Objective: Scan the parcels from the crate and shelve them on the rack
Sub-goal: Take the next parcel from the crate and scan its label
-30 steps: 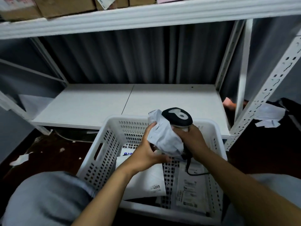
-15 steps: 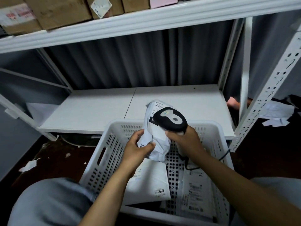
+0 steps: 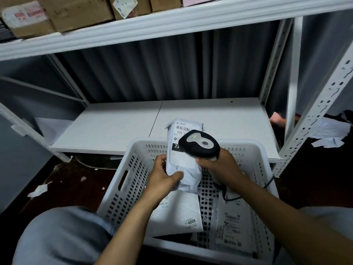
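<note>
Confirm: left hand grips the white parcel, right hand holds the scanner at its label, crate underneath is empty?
The crate isn't empty: head view shows flat parcels lying in it. Left hand grips the white parcel, right hand holds the scanner.

You have three parcels in sight: one crumpled white parcel [image 3: 183, 163] in your left hand [image 3: 162, 178], and two lying flat inside the single white crate [image 3: 122, 190], a white mailer [image 3: 177, 213] toward its left wall and a labelled bag [image 3: 232, 228] toward its right wall. Your right hand [image 3: 219, 165] holds the one scanner [image 3: 199, 145]. Two rack shelves show, and along the front edge of the upper shelf [image 3: 172, 22] you can count four brown cardboard boxes [image 3: 76, 12] and one pink box [image 3: 196, 0].
</note>
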{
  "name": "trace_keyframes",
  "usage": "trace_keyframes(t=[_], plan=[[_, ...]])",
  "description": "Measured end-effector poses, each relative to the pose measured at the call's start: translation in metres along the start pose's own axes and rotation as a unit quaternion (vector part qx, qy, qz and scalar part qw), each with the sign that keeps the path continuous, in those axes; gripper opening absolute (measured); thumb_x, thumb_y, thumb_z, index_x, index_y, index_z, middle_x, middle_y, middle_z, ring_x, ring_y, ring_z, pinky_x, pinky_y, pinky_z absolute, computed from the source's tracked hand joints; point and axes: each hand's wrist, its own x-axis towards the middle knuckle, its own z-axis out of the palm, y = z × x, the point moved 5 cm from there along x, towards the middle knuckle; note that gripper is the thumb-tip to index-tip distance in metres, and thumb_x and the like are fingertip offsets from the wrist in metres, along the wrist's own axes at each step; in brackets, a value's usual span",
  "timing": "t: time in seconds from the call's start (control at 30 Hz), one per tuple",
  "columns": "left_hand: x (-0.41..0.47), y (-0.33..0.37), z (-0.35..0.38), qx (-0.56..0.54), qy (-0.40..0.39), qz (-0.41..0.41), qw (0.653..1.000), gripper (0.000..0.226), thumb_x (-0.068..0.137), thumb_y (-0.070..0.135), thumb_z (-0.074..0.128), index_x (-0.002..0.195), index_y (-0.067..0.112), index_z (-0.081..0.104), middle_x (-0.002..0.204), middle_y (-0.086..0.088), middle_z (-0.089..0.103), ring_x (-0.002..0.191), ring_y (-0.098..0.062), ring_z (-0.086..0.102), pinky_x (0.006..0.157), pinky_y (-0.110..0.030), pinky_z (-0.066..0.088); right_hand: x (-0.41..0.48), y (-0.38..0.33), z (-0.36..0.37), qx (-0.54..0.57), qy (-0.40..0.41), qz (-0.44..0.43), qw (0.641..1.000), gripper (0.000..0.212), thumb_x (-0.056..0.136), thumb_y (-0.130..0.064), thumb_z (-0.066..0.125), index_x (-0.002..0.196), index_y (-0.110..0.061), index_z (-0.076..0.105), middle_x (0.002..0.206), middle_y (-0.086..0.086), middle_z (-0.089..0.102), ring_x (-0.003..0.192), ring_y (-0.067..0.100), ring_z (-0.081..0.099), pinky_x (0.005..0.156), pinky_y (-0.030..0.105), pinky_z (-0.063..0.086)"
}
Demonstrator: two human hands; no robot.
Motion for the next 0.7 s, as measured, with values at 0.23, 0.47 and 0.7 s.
trace_keyframes(t=[0.23,0.47,0.7], plan=[[0.004,-0.009,-0.001,-0.05,0.054,-0.011,0.997,0.021,0.09,0.01,0.062,0.096,0.023,0.046,0.081,-0.004,0.063,0.053,-0.019,0.056,0.045,-0.026,0.042,-0.001,0.003,0.006,-0.001,-0.047,0.011,0.999,0.03,0.076,-0.009,0.08,0.096,-0.029,0.07,0.092,-0.014,0.075,0.087,-0.001,0.069,0.08,0.021,0.054],[0.011,-0.031,-0.014,-0.071,0.112,-0.019,0.991,0.043,0.084,-0.003,0.065,0.104,0.028,0.043,0.093,-0.019,0.063,0.052,-0.022,0.054,0.038,-0.027,0.043,-0.002,0.003,0.003,0.019,-0.069,0.085,0.994,0.009,0.083,-0.011,0.073,0.089,-0.013,0.067,0.066,0.002,0.071,0.058,0.02,0.067,0.056,0.034,0.056],[0.012,-0.045,-0.025,-0.091,0.141,-0.026,0.985,0.073,0.083,-0.007,0.065,0.141,0.026,0.033,0.115,-0.003,0.061,0.095,-0.035,0.065,0.037,-0.026,0.047,0.0,-0.007,-0.003,0.086,-0.093,0.117,0.985,0.017,0.086,-0.012,0.065,0.074,-0.002,0.063,0.061,0.012,0.058,0.048,0.022,0.055,0.049,0.031,0.045]])
